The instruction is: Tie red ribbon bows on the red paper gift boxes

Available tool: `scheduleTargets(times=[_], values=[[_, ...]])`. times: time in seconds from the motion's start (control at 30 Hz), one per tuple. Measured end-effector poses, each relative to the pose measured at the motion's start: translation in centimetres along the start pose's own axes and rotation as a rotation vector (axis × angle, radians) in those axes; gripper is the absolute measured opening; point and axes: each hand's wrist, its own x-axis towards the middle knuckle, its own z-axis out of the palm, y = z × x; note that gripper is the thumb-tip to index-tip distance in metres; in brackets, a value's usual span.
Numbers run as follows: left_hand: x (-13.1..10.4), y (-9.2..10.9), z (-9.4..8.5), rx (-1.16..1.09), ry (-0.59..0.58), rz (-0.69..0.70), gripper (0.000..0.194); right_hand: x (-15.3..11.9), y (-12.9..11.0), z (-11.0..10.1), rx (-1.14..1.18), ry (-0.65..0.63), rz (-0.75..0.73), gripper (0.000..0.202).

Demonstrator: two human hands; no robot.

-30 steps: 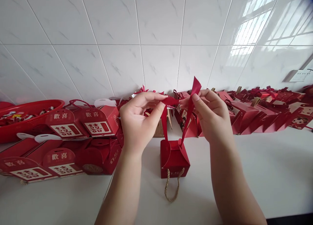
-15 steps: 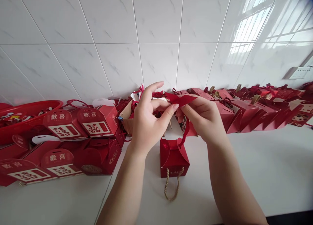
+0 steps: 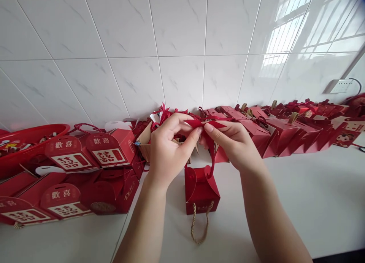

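Between my two hands a red ribbon [image 3: 211, 144] is pinched by thumbs and fingers, its ends fanning out to both sides. My left hand [image 3: 174, 145] grips it from the left, and my right hand [image 3: 232, 141] from the right, the thumbs almost meeting. One strand hangs down to a small red gift box [image 3: 203, 190] standing upright on the white counter below. A beige twisted rope handle [image 3: 199, 240] droops from the box's near side onto the counter. The fingertips behind the ribbon are partly hidden.
Stacked red boxes [image 3: 110, 152] with white character labels stand at left, before a red basin [image 3: 17, 160] of small wrapped items. Behind my hands is an open carton [image 3: 144, 141] with red ribbons. Rows of red boxes [image 3: 281, 131] line the tiled wall at right, near a power strip [image 3: 339, 86].
My left index finger, raised before, has curled down to the ribbon. The thumbs have drawn closer over it. The view has shifted slightly.
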Motion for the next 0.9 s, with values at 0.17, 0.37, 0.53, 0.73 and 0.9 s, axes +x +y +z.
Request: scheduleTargets(times=[0.17, 0.37, 0.53, 0.73, 0.9], values=[[0.1, -0.2, 0.2, -0.012, 0.013, 0.072, 0.007, 0.2, 0.5, -0.5, 0.147, 0.007, 0.05, 0.019], [0.2, 0.1, -0.3, -0.16, -0.111, -0.095, 0.006, 0.3, 0.8, -1.0, 0.247, -0.037, 0.043, 0.014], [0.3, 0.2, -1.3, -0.143, -0.327, -0.333, 0.025, -0.1, 0.2, -2.4, -0.115, -0.144, -0.093, 0.014], [0.1, 0.5, -1.2, -0.084, -0.303, -0.413, 0.027, -0.6, -0.4, -3.6, -0.656, -0.203, -0.278, 0.017], [0.1, 0.4, -1.0, -0.122, -0.244, -0.448, 0.03, -0.6, -0.2, -3.1, -0.844, -0.174, -0.358, 0.02]])
